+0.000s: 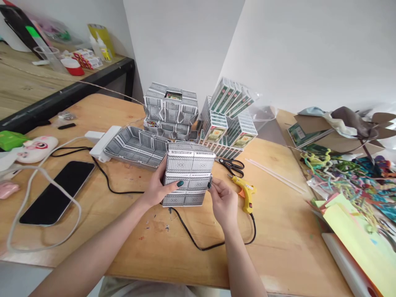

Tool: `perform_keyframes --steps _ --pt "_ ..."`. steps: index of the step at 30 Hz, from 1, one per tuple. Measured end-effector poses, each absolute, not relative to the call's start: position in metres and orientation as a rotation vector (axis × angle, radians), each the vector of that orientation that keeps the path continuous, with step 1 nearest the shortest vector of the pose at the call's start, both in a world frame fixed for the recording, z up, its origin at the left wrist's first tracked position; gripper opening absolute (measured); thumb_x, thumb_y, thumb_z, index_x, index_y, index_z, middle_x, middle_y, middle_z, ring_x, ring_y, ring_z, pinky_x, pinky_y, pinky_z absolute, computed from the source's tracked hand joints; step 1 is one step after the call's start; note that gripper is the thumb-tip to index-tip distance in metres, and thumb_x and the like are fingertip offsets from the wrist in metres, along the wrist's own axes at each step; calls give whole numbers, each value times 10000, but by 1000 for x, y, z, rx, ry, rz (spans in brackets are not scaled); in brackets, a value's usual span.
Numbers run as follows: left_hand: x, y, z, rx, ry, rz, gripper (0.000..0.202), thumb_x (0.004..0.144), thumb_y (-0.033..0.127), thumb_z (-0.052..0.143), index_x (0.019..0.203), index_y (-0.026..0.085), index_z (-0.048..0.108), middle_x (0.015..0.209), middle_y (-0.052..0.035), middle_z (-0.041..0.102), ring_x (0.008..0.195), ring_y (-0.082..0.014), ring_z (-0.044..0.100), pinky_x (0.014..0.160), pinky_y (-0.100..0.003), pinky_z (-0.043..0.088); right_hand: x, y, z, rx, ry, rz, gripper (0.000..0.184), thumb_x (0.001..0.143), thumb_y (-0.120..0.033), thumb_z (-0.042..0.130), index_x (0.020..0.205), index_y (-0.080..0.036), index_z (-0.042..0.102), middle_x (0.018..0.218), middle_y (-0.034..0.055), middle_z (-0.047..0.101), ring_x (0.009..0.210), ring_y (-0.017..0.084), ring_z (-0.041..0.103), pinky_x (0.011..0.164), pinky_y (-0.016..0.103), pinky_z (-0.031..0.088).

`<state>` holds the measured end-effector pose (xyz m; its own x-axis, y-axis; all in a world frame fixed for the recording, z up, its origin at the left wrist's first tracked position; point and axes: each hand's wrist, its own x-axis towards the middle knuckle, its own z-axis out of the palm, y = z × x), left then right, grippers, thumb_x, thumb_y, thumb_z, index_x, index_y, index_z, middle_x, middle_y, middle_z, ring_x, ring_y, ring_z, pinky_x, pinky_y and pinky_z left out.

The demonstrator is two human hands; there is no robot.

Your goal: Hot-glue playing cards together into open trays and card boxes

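Note:
A block of glued grey-patterned card boxes (188, 173) is held upright just above the wooden table (278, 231). My left hand (161, 187) grips its left side, thumb laid across the front. At the block's right edge, my right hand (223, 202) pinches it with the fingertips. Behind it lie an open tray-shaped piece built of the same boxes (136, 146) and a taller stacked structure (171, 108). A yellow glue gun (245, 192) rests on the table just right of my right hand, its black cord (198, 243) looping under my wrists.
Black scissors (232, 166), thin glue sticks (275, 175) and packs of green card boxes (230, 119) sit behind. A black phone (58, 192), white cable and white power strip (100, 144) lie left. Coloured pipe cleaners (346, 177), paper sheets (361, 239) and cardboard crowd the right side.

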<state>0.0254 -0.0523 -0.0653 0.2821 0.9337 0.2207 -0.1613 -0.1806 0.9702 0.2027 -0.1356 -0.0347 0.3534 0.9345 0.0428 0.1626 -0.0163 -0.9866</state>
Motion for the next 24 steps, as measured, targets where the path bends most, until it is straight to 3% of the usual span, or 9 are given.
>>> perform_keyframes --steps 6,8,12,15,20,24 --pt "25 -53 -68 1424 820 1198 649 623 368 758 1200 174 532 1141 -120 621 1226 -332 442 1015 -467 368 189 -142 -38 -1827 -1125 342 276 843 -284 460 1010 -185 656 861 69 720 711 194 670 658 312 528" --pt "25 -53 -67 1415 810 1194 643 627 378 753 1194 169 532 1118 -117 632 1207 -331 460 1001 -460 385 193 -142 -38 -1772 -1162 406 279 845 -282 455 1015 -189 656 878 63 719 729 190 670 677 317 531" --pt "24 -52 -63 1374 776 1171 611 628 352 751 1167 156 539 1171 -118 611 1156 -327 507 967 -442 421 213 -137 -35 -1468 -1127 849 211 816 -300 530 935 -204 675 935 44 716 880 203 661 807 367 531" --pt "23 -51 -63 1340 787 1164 596 621 340 756 1147 151 549 1177 -117 611 1145 -324 517 948 -423 438 219 -134 -31 -1374 -1054 1017 173 778 -311 596 880 -204 686 907 42 720 864 210 663 829 399 524" --pt "22 -51 -63 1328 804 1165 607 613 347 762 1149 156 551 1108 -109 643 1122 -321 533 925 -417 453 211 -136 -27 -1356 -1067 967 205 781 -310 592 937 -205 675 930 49 715 909 206 656 839 383 520" --pt "24 -53 -64 1355 808 1162 626 621 362 757 1173 168 537 1143 -115 624 1155 -322 507 955 -427 428 196 -141 -34 -1583 -1128 675 235 820 -295 524 982 -200 665 893 62 717 793 198 667 718 330 536"
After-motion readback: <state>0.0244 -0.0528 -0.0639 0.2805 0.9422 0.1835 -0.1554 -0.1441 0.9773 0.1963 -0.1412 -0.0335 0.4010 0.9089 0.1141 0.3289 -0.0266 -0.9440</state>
